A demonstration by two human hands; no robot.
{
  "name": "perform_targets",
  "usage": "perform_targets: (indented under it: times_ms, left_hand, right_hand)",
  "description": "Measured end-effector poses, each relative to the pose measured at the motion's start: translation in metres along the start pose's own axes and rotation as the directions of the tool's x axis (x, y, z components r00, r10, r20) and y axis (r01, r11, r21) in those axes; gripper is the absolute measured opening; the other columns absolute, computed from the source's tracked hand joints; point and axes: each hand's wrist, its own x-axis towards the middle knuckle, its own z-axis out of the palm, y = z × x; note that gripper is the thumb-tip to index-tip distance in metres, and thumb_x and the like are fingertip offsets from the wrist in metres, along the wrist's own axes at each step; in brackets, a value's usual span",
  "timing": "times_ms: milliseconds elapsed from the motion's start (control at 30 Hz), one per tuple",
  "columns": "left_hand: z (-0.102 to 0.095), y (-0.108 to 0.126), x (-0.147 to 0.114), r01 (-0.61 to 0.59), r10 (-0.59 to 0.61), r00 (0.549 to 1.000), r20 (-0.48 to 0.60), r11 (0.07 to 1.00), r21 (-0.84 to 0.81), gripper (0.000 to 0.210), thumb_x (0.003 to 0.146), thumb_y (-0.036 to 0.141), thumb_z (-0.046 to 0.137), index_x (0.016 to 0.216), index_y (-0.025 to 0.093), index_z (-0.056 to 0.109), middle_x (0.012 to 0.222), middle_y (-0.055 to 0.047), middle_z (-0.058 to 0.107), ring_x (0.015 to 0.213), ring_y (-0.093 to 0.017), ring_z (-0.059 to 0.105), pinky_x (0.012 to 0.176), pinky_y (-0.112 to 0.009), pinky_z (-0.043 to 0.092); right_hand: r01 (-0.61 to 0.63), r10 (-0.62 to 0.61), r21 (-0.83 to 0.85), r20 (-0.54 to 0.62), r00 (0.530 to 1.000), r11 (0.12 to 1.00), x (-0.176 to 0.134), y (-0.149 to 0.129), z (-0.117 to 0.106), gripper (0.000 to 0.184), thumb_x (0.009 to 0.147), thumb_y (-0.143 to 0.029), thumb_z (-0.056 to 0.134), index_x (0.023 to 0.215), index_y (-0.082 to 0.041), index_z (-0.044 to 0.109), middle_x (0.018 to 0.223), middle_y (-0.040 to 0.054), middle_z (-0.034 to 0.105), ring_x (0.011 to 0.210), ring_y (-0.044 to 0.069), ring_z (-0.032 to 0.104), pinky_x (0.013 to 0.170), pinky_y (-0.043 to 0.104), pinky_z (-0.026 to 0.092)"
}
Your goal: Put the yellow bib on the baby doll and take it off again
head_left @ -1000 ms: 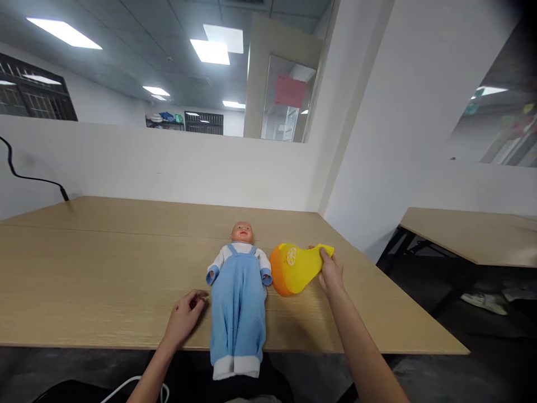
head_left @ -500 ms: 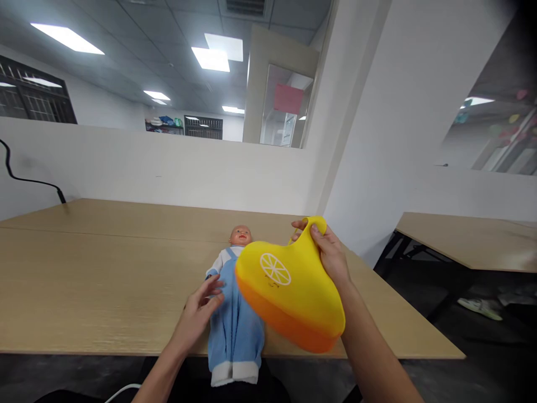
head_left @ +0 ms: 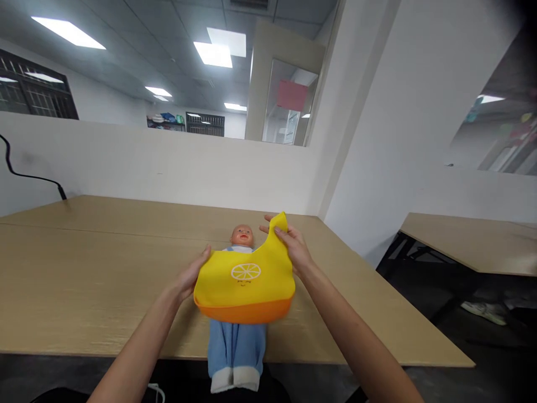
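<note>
While the yellow bib (head_left: 218, 288) is held between the hands, over the torso of the doll (head_left: 237, 347), its raised strap (head_left: 277, 223) is pinched by the right hand (head_left: 297, 251), thumb in front. Its opposite edge is touched by the left hand (head_left: 188, 277) — whether it is gripped cannot be told, fingers being hidden. Light, floppy handling is to be expected — probably best controlled by strap and upper corner, since the orange pocket (head_left: 247, 312) may sag.

A pale wood-grained table (head_left: 104, 280) spreads across the lower left and centre of the frame — a doll (head_left: 237, 347) lies face-up at bottom centre, trouser cuffs (head_left: 235, 379) overhanging the near edge.
</note>
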Motion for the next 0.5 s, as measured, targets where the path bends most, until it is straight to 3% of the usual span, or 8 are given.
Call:
perform_targets:
  times_ms: [133, 233, 367, 500]
  left_hand:
    - [-0.001, 0.017, 0.041, -0.042, 0.055, 0.997, -0.051, 0.974, 0.222, 0.032, 0.07, 0.041, 0.073, 0.084, 0.013, 0.072, 0.084, -0.012, 0.076, 0.07, -0.022, 0.069, 0.06, -0.027, 0.052]
    - [-0.01, 0.016, 0.074, -0.04, 0.078, 0.991, -0.109, 0.949, 0.314, 0.025, 0.069, 0.034, 0.071, 0.084, 0.014, 0.071, 0.081, -0.009, 0.075, 0.067, -0.021, 0.068, 0.057, -0.027, 0.051]
    - [-0.024, 0.005, 0.114, -0.042, 0.1, 0.982, -0.162, 0.944, 0.326, 0.019, 0.064, 0.024, 0.069, 0.081, 0.016, 0.07, 0.075, -0.005, 0.074, 0.064, -0.019, 0.067, 0.057, -0.026, 0.05]
    - [-0.034, -0.01, 0.141, -0.004, 0.023, 0.994, -0.105, 0.985, 0.175, 0.028, 0.065, 0.034, 0.076, 0.082, 0.014, 0.069, 0.083, -0.01, 0.075, 0.072, -0.021, 0.068, 0.065, -0.029, 0.054]
  right_hand:
    - [0.007, -0.017, -0.11, -0.083, 0.996, 0.994, 0.048, 0.03, -0.018, 0.038, 0.067, -0.037, 0.069, 0.1, -0.018, 0.067, 0.091, 0.0053, 0.07, 0.067, 0.015, 0.06, 0.059, 0.025, 0.046]
    - [0.001, -0.055, -0.316, -0.165, 0.985, 0.949, 0.085, 0.06, -0.034, 0.017, 0.066, -0.033, 0.061, 0.072, -0.017, 0.06, 0.068, -0.0006, 0.06, 0.059, 0.012, 0.052, 0.055, 0.023, 0.04]
    - [-0.057, -0.061, -0.463, -0.235, 0.97, 0.884, 0.12, 0.099, -0.051, 0.014, 0.064, -0.026, 0.052, 0.055, -0.019, 0.043, 0.051, -0.0064, 0.04, 0.051, 0.009, 0.04, 0.049, 0.022, 0.029]
    - [-0.13, -0.006, -0.514, -0.255, 0.967, 0.848, 0.136, 0.13, -0.058, 0.014, 0.065, -0.018, 0.049, 0.056, -0.021, 0.039, 0.049, -0.0076, 0.036, 0.05, 0.009, 0.036, 0.048, 0.023, 0.026]
